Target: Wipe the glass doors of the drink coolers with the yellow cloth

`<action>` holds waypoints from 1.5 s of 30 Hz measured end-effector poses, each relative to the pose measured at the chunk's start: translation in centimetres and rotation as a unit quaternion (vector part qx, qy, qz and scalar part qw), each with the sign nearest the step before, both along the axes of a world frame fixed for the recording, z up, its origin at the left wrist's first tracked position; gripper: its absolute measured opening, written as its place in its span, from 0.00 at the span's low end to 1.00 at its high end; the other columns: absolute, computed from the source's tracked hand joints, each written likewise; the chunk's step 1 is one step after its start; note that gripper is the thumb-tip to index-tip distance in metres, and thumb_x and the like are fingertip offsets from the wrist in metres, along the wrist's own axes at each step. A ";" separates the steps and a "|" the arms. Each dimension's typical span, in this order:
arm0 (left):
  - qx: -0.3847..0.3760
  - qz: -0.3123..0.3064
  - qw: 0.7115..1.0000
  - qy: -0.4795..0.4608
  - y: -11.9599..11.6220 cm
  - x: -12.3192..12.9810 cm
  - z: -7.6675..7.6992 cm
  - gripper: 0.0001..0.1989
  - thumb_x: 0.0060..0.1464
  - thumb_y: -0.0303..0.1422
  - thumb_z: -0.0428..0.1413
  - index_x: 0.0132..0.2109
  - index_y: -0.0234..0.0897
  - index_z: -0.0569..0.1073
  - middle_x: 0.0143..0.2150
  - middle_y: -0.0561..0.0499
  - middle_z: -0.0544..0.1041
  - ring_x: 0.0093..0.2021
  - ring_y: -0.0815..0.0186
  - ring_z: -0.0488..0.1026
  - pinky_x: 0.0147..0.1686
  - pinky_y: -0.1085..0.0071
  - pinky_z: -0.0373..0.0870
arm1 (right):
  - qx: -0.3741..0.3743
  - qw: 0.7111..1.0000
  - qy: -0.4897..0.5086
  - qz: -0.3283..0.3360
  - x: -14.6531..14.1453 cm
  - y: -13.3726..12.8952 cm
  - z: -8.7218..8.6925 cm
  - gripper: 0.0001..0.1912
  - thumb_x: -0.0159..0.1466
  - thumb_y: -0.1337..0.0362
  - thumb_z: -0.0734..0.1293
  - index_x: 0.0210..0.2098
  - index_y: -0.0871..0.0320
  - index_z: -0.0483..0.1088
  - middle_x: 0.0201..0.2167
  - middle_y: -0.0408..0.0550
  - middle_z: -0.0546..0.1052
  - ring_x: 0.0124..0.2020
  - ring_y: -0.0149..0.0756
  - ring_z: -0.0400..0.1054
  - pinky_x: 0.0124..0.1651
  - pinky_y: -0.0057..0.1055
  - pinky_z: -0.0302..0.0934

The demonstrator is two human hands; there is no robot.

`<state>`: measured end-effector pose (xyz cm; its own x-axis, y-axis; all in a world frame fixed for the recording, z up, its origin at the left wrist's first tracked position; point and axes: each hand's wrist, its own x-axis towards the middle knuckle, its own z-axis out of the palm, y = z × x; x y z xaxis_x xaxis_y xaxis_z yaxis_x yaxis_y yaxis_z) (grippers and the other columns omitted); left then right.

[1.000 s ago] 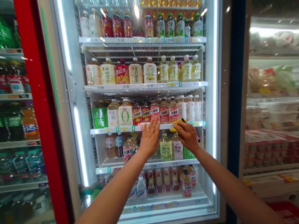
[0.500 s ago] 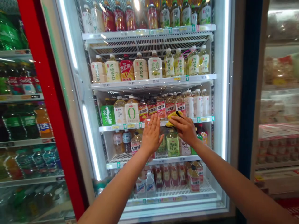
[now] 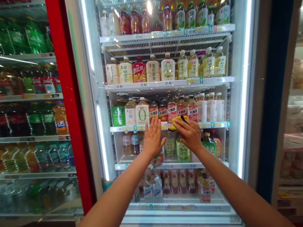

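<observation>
My left hand (image 3: 153,138) is raised with its fingers stretched out, palm toward the glass door of a lit drinks fridge. It looks laid flat on the glass, in front of the middle shelf's edge. To its right, my right hand (image 3: 189,134) presses a yellow cloth (image 3: 178,121) with black edging toward the same pane. Part of the cloth is hidden under the fingers. Behind the hands stand bottles with red labels (image 3: 182,111), a white-labelled bottle with a green zero (image 3: 142,114) and a green tea bottle (image 3: 183,151).
Several fridge shelves (image 3: 169,83) hold rows of bottled drinks. Bright light strips (image 3: 245,88) run down both sides. On the left, past a red upright (image 3: 62,91), another cooler holds more bottles (image 3: 35,36). A dark pillar (image 3: 272,94) and blurred goods shelves stand to the right.
The view has turned left, so the fridge sits further right and more of the left cooler shows. Against the bottles behind, both hands appear slightly further left. The cloth is still in my right hand.
</observation>
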<state>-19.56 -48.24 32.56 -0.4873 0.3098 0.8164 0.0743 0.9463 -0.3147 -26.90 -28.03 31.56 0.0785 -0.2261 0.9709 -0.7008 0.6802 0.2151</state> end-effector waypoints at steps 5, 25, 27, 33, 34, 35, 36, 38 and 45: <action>0.006 0.013 1.000 0.007 -0.7 0.2 0.3 0.48 0.62 0.40 0.57 0.76 0.27 0.38 0.78 0.32 0.43 0.78 0.50 0.36 0.74 0.45 0.40 | -0.096 0.994 -0.015 0.046 -1.0 -2.3 4.3 0.27 0.66 0.73 0.60 0.62 0.52 0.72 0.62 0.46 0.75 0.64 0.49 0.63 0.68 0.50 0.56; 0.006 0.018 1.000 0.009 -4.5 1.7 -1.1 0.49 0.62 0.39 0.58 0.76 0.28 0.37 0.78 0.32 0.44 0.78 0.48 0.38 0.73 0.43 0.45 | -0.016 0.995 0.015 0.093 0.9 -7.5 1.5 0.24 0.66 0.76 0.62 0.57 0.52 0.75 0.58 0.48 0.78 0.61 0.45 0.67 0.65 0.46 0.61; 0.002 0.016 1.000 0.008 -5.0 1.9 -1.2 0.48 0.62 0.39 0.58 0.76 0.28 0.38 0.78 0.32 0.44 0.78 0.48 0.39 0.73 0.43 0.45 | 0.046 0.994 0.032 0.098 1.1 -6.6 -0.1 0.24 0.67 0.76 0.62 0.57 0.51 0.75 0.57 0.47 0.79 0.61 0.44 0.67 0.63 0.43 0.63; 0.006 0.044 0.999 0.008 -6.3 2.4 -0.5 0.50 0.60 0.43 0.60 0.76 0.29 0.39 0.77 0.30 0.44 0.78 0.46 0.39 0.72 0.42 0.45 | -0.059 0.996 -0.013 0.063 0.1 -6.6 3.8 0.24 0.67 0.74 0.62 0.59 0.49 0.74 0.60 0.46 0.77 0.62 0.47 0.65 0.66 0.49 0.60; 0.010 0.051 0.999 0.009 -6.4 2.4 -0.4 0.51 0.60 0.44 0.61 0.76 0.28 0.39 0.77 0.29 0.44 0.78 0.46 0.38 0.72 0.42 0.45 | -0.068 0.995 -0.018 0.064 0.1 -7.6 4.8 0.25 0.67 0.74 0.62 0.59 0.49 0.74 0.60 0.46 0.76 0.63 0.47 0.65 0.67 0.50 0.59; 0.016 0.058 0.998 0.009 -6.3 2.5 -0.4 0.52 0.60 0.44 0.61 0.76 0.28 0.39 0.77 0.29 0.45 0.78 0.46 0.38 0.72 0.42 0.44 | -0.066 0.995 -0.019 0.066 0.3 -8.8 5.4 0.25 0.67 0.74 0.62 0.59 0.49 0.74 0.61 0.46 0.76 0.63 0.48 0.64 0.67 0.50 0.58; 0.022 0.064 0.998 0.009 -6.3 2.5 -0.5 0.52 0.60 0.45 0.61 0.76 0.27 0.39 0.77 0.28 0.45 0.78 0.47 0.38 0.72 0.42 0.44 | -0.053 0.996 -0.016 0.068 0.6 -10.0 5.7 0.25 0.67 0.75 0.61 0.60 0.49 0.74 0.61 0.45 0.76 0.63 0.48 0.64 0.67 0.50 0.59; 0.041 0.077 0.996 0.011 -6.0 2.5 -0.8 0.51 0.60 0.45 0.61 0.75 0.27 0.41 0.77 0.28 0.46 0.78 0.46 0.38 0.72 0.42 0.44 | -0.001 0.997 0.000 0.071 1.4 -11.5 4.9 0.25 0.68 0.75 0.61 0.59 0.50 0.74 0.61 0.45 0.76 0.63 0.48 0.65 0.66 0.48 0.60; 0.100 0.095 0.990 0.029 -5.1 2.5 -2.6 0.49 0.62 0.45 0.59 0.76 0.28 0.41 0.77 0.28 0.46 0.77 0.46 0.40 0.71 0.43 0.48 | 0.046 0.996 -0.004 0.074 0.8 -6.6 3.9 0.24 0.67 0.75 0.62 0.59 0.50 0.74 0.61 0.47 0.76 0.62 0.50 0.64 0.63 0.49 0.60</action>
<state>-17.06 -53.35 29.99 -0.4718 0.0464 0.8805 -0.1239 0.9852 -0.1183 -26.07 -34.59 35.49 0.1102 -0.3004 0.9474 -0.7941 0.5466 0.2657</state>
